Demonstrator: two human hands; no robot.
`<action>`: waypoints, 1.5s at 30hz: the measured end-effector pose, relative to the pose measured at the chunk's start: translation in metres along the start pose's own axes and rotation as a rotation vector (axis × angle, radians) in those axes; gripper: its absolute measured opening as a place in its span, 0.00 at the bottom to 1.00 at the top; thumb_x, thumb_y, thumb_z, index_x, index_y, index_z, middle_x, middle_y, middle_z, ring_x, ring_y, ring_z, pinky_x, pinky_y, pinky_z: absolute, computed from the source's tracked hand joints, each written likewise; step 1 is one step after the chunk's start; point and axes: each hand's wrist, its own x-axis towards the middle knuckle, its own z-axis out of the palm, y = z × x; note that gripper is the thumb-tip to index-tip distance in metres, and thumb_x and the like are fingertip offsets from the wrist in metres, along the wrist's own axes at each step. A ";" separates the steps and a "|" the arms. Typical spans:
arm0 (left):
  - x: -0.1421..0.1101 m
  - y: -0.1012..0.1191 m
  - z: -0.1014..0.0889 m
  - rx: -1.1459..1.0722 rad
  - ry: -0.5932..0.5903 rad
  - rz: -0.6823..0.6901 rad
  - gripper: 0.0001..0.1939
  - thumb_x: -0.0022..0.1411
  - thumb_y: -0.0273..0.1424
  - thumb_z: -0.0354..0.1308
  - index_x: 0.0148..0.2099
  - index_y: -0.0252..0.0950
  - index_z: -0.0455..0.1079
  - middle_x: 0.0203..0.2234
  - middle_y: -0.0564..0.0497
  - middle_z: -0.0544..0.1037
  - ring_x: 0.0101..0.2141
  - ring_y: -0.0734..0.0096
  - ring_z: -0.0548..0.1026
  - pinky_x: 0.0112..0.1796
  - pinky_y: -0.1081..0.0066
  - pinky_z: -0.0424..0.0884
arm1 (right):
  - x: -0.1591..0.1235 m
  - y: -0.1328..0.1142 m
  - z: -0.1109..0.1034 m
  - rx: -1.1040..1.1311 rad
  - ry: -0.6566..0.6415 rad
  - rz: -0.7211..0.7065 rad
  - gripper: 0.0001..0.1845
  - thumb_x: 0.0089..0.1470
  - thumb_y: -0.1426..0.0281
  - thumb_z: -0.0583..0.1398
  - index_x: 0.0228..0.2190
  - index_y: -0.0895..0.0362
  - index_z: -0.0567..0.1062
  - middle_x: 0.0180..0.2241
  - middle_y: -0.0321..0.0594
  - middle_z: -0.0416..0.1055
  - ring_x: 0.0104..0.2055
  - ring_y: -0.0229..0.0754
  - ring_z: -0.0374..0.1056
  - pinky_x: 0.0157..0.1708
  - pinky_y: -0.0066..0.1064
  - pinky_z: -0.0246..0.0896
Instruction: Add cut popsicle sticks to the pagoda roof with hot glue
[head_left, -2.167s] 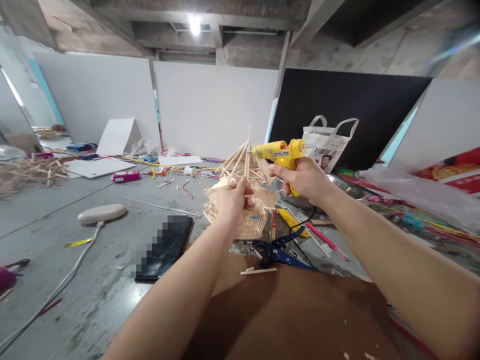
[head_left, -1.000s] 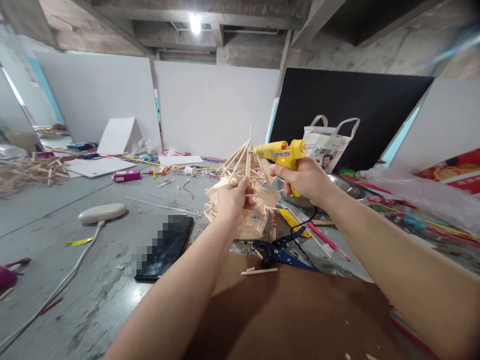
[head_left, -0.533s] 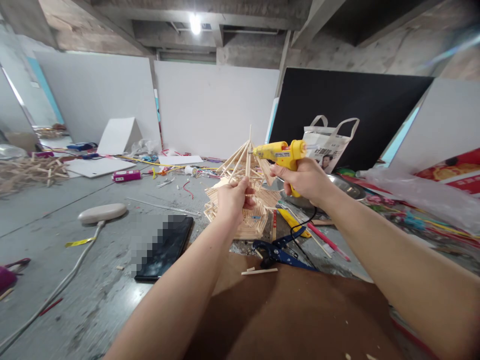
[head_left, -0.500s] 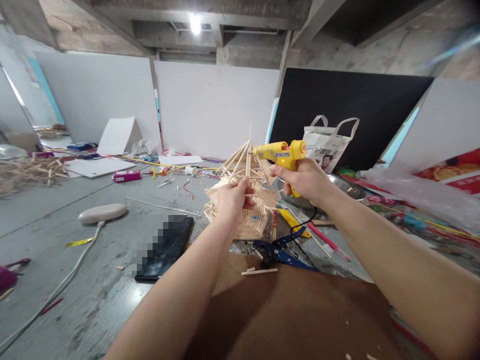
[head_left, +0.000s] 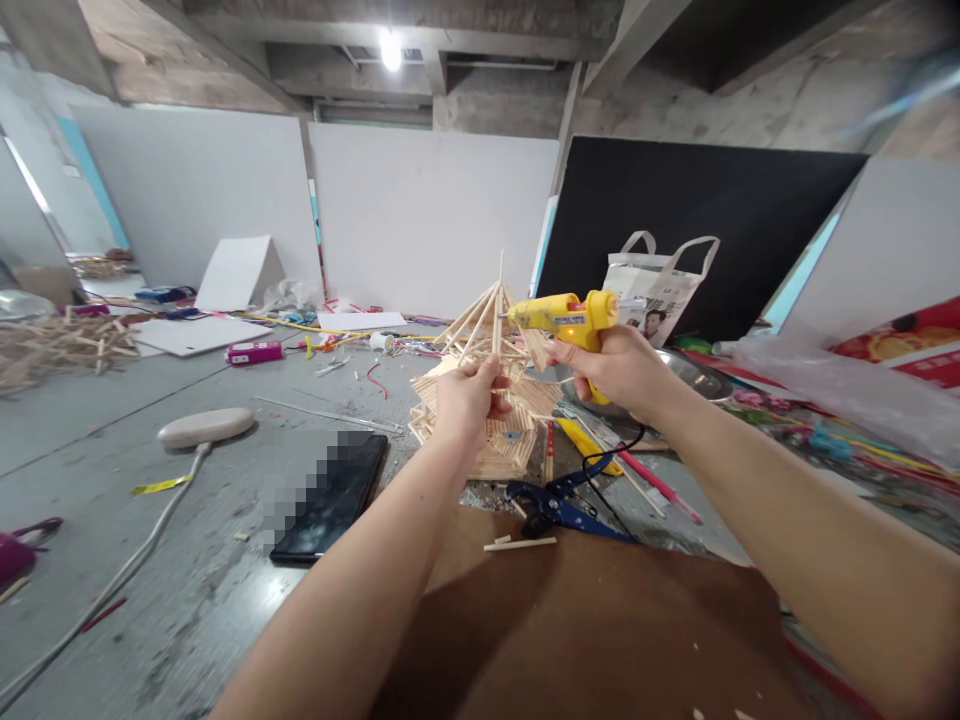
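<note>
A tower-like model built of thin wooden sticks (head_left: 506, 455) stands in front of me, its roof sticks rising to a point. My left hand (head_left: 466, 400) pinches a wooden stick (head_left: 496, 335) at the roof's near side, fingers closed on its lower end. My right hand (head_left: 622, 365) is wrapped round the handle of a yellow hot glue gun (head_left: 566, 312), a small orange light showing on its body. The gun's nozzle points left at the upper part of the roof sticks, close by the peak; whether it touches them I cannot tell.
Blue-handled pliers (head_left: 562, 507) and a yellow cutter (head_left: 589, 443) lie right of the model's base. Behind my right hand sits a metal bowl (head_left: 694, 378). A black phone (head_left: 334, 500) and a white power strip (head_left: 206, 428) with a cable are on the left. Brown board (head_left: 600, 620) lies nearest me.
My right hand and the glue gun have shifted slightly right and down, the nozzle lower along the roof sticks. My left hand stays nearly still on its stick.
</note>
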 end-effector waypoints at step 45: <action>0.001 -0.001 -0.001 -0.028 -0.022 0.007 0.10 0.52 0.34 0.53 0.28 0.30 0.65 0.17 0.53 0.69 0.11 0.83 0.62 0.14 0.77 0.60 | 0.017 -0.002 0.001 -0.062 0.081 0.000 0.17 0.45 0.56 0.54 0.25 0.58 0.70 0.15 0.35 0.66 0.12 0.32 0.58 0.14 0.27 0.54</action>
